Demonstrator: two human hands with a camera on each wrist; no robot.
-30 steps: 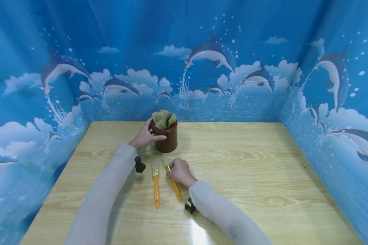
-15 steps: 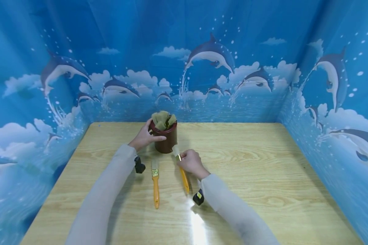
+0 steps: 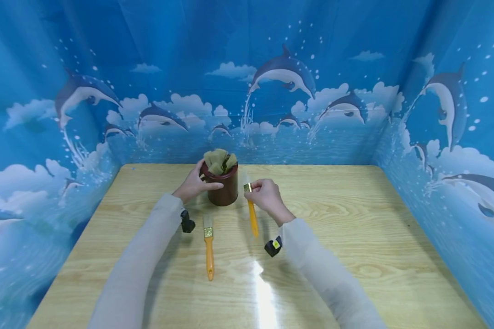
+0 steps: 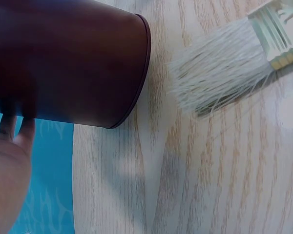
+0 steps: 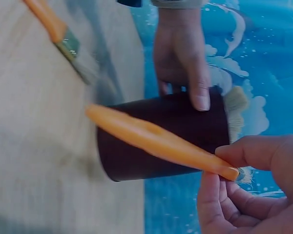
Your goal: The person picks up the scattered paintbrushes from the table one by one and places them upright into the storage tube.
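A dark brown cylindrical pot [image 3: 225, 191] stands toward the back of the table, with several pale brush bristles [image 3: 216, 160] sticking up from its mouth. My left hand [image 3: 192, 184] grips the pot, thumb across its near side and fingers round the left. Just right of the pot, my right hand [image 3: 267, 195] pinches a paintbrush [image 3: 253, 218] between thumb and fingers near the metal ferrule; its bristles point up and away. In the right wrist view, its orange handle [image 5: 151, 141] slants across the pot. The left wrist view shows the pot's wall [image 4: 63, 63] and base edge.
A second orange-handled paintbrush [image 3: 209, 256] lies on the wood-grain table [image 3: 333, 256] in front of the pot, bristles toward it. Blue dolphin-print curtains [image 3: 181, 82] enclose the table at the back and both sides. Light glares on the table front.
My right hand has lifted the paintbrush from beside the other one and carried it right and back, up alongside the pot. The left hand and the pot stay in place.
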